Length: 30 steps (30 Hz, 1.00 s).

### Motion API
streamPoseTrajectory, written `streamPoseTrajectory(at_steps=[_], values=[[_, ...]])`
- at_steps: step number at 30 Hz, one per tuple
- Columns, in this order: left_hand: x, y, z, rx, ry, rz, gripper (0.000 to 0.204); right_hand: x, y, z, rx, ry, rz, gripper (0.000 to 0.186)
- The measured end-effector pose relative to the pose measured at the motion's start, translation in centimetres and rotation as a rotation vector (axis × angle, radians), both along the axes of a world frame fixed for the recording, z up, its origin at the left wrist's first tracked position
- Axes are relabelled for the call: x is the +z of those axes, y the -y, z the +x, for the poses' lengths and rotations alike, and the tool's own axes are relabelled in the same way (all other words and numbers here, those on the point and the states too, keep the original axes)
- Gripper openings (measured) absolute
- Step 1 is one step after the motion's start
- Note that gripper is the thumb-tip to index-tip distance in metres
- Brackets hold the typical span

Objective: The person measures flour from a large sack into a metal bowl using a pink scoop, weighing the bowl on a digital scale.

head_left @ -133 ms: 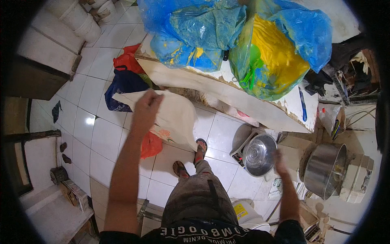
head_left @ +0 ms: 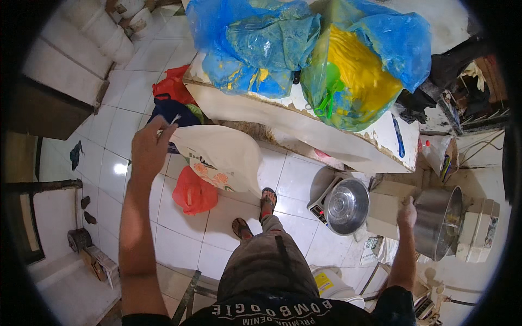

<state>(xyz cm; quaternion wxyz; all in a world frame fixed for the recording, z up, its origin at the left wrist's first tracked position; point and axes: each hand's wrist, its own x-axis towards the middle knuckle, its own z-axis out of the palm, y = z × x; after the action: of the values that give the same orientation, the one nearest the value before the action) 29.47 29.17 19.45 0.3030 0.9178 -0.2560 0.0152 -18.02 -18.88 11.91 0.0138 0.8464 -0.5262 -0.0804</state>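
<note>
In the head view my left hand (head_left: 148, 148) is pinched on the top left corner of a cream sack (head_left: 220, 157) with red print, which hangs out over the floor toward my feet. A short white strand shows at my fingertips. Beneath and behind the sack lie a crumpled red plastic bag (head_left: 194, 189) and a dark navy bag (head_left: 173, 108). My right hand (head_left: 406, 213) is off at the right, fingers curled, in front of a beige box (head_left: 386, 198) and beside a large steel pot (head_left: 437, 228); what it holds, if anything, I cannot make out.
A worn white bench (head_left: 304, 130) carries blue bags (head_left: 261, 38) and a bag of yellow paste (head_left: 353, 70) with green tools. A steel bowl (head_left: 346, 205) sits on a scale at lower right. A white bucket (head_left: 334, 285) stands by my legs. Tiled floor (head_left: 117, 141) surrounds me.
My left hand has moved left with the sack's corner, uncovering more of the print and the red bag. My right hand has moved rightward, out from beside the bowl toward the steel pot.
</note>
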Motion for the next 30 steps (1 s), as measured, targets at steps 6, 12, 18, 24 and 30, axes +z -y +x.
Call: streamPoseTrajectory(at_steps=[6, 12, 18, 24, 30], values=[[-3.2, -7.3, -1.8, -0.029, -0.036, 0.676, 0.018, -8.2, -16.8, 16.7, 0.585, 0.198, 0.636, 0.044], [-4.6, -11.6, -4.6, -0.078, -0.179, 0.915, 0.024, -17.7, -30.6, 24.0, 0.516, 0.257, 0.864, 0.062], [-4.1, -15.4, -5.2, 0.070, -0.221, 0.712, 0.035, -17.8, -29.1, 22.5, 0.313, 0.162, 1.165, 0.033], [-6.5, -13.1, -2.6, 0.172, -0.385, -0.182, 0.039, -15.7, -26.4, 21.3, 0.033, 0.894, 1.202, 0.036], [-3.2, -7.6, -3.5, 0.310, -0.747, -1.119, 0.034, -13.5, -29.8, 26.6, -0.365, 1.522, 1.512, 0.033]])
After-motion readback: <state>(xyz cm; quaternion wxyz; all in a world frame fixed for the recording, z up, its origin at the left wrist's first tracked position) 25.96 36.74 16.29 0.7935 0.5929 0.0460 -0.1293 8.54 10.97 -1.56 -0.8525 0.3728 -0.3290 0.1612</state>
